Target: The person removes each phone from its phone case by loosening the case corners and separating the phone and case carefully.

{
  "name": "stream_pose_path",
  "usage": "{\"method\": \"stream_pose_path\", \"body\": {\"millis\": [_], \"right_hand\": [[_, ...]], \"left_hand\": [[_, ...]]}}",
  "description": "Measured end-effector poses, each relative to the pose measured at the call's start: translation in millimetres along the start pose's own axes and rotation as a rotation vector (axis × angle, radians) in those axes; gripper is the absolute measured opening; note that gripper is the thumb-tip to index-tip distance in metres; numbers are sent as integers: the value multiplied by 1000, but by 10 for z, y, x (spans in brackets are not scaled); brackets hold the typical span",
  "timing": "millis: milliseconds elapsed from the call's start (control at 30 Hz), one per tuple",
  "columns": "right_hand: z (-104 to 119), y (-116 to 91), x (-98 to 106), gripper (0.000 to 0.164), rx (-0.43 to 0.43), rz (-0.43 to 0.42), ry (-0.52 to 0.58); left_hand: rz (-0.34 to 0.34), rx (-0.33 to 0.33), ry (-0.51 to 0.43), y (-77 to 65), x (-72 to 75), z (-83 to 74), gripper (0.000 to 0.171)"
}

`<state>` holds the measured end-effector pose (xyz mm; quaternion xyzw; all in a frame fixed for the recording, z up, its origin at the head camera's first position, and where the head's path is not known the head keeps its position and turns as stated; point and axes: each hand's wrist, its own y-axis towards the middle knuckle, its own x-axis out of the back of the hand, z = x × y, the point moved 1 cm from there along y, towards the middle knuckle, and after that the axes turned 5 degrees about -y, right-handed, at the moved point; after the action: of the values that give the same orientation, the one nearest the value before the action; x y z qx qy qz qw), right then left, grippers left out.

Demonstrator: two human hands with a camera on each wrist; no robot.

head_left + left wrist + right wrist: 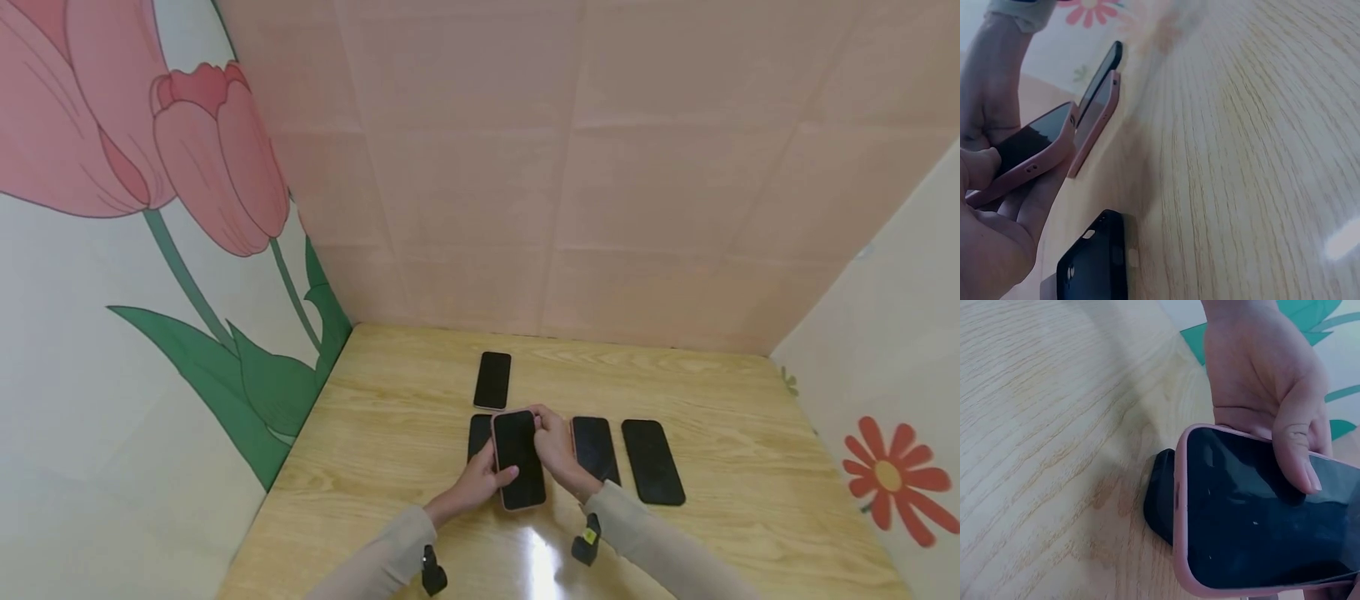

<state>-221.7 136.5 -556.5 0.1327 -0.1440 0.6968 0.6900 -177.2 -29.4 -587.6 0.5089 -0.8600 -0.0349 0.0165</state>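
Observation:
A smartphone in a pink case [521, 458] is held up over the table, its dark screen facing up. My left hand [474, 487] grips it from the left side, thumb across the screen edge and fingers underneath. My right hand [553, 446] holds its upper right edge with curled fingers; in the right wrist view only a bit of that hand shows at the bottom corner. Beneath the phone, partly hidden by it, lies a black phone case [1094, 265] with cutouts.
Behind the hands lies a small dark phone [492, 380]. To the right are another pink-edged phone [592, 446], partly covered by the right wrist, and a black phone [653, 462]. The wooden table [405, 392] meets a pink back wall [465, 208] and printed side walls.

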Motion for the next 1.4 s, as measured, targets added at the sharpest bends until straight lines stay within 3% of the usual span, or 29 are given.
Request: {"method": "stream_pose_path", "body": {"millis": [200, 533, 700, 967, 1400], "right_hand": [[16, 6, -5, 29, -15, 20, -45], [3, -20, -2, 30, 43, 42, 76], [-30, -1, 31, 26, 19, 144, 126], [-61, 27, 138, 34, -46, 321, 148], [-86, 39, 200, 41, -49, 433, 187]], "left_hand": [[19, -32, -53, -13, 6, 16, 63], [16, -10, 13, -22, 65, 82, 65], [-1, -25, -6, -19, 67, 116, 60], [-43, 38, -13, -34, 65, 100, 54], [-57, 28, -10, -49, 68, 115, 54]]}}
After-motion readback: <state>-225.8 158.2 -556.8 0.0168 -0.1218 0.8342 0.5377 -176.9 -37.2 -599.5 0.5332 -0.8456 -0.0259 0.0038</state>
